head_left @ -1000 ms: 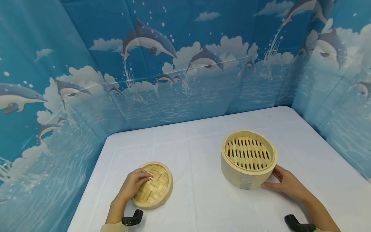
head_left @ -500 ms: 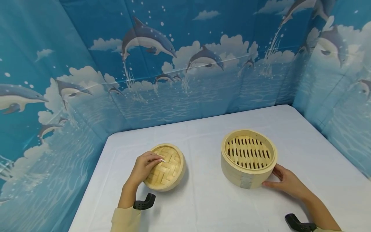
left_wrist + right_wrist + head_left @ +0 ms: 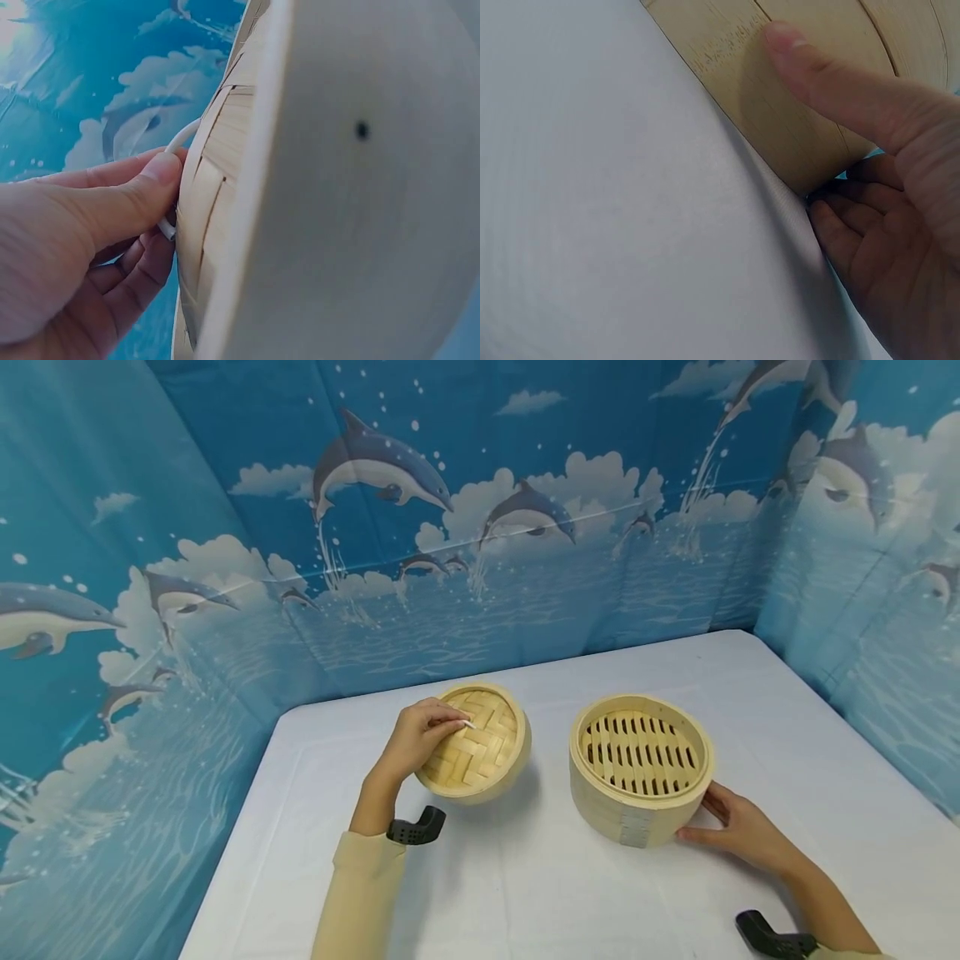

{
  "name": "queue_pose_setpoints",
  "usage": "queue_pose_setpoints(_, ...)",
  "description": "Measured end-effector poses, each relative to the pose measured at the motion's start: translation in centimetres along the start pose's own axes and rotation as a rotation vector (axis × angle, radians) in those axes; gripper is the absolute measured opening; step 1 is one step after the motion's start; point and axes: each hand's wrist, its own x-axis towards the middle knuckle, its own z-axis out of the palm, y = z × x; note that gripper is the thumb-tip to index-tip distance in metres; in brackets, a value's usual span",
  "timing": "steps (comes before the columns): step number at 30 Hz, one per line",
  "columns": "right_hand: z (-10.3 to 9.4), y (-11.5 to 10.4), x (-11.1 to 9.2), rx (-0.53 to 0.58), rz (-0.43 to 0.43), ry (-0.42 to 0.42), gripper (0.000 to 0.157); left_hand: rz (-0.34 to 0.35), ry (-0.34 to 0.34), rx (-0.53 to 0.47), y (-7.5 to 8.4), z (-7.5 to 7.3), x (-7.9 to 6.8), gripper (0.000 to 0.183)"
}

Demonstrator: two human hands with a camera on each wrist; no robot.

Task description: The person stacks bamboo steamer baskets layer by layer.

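Note:
My left hand (image 3: pixel 422 737) pinches the small white loop handle (image 3: pixel 182 135) of a woven bamboo steamer lid (image 3: pixel 487 745). The lid is tilted and raised over the white table, casting a shadow below it. Its pale rim fills much of the left wrist view. To its right a round bamboo steamer basket (image 3: pixel 603 800) stands on the table, its slatted floor showing at the top. My right hand (image 3: pixel 746 833) holds the basket's right side low down. In the right wrist view the thumb (image 3: pixel 810 71) lies on the wall and the fingers curve around near the bottom edge.
A white cloth (image 3: pixel 480 893) covers the table. Behind and at both sides hangs a blue curtain (image 3: pixel 420 635) printed with dolphins. A metal strip (image 3: pixel 635 828) shows on the front of the basket's wall. Each wrist carries a black strap mount (image 3: pixel 416 828).
My left hand has lifted the steamer lid off the table and carried it up and to the right, toward the basket. The right hand and the basket have stayed in place.

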Motion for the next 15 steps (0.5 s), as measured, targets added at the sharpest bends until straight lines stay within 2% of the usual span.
queue_pose_setpoints(4, 0.0, 0.1, 0.1, -0.01, -0.013, 0.005, 0.092, 0.008, -0.039, -0.03, 1.3, 0.7, 1.9, 0.015)
queue_pose_setpoints(7, 0.1, 0.2, 0.2, -0.023, -0.035, 0.013, 0.092, 0.019, -0.074, -0.054, 1.1, 1.6, 3.4, 0.015)
queue_pose_setpoints(11, 0.1, 0.2, 0.2, -0.034, -0.045, 0.019, 0.093, 0.027, -0.118, -0.038, 0.5, 3.0, 5.3, 0.016)
queue_pose_setpoints(15, 0.1, 0.2, 0.2, -0.036, -0.032, 0.022, 0.094, 0.025, -0.15, -0.017, 1.4, 4.0, 6.8, 0.016)
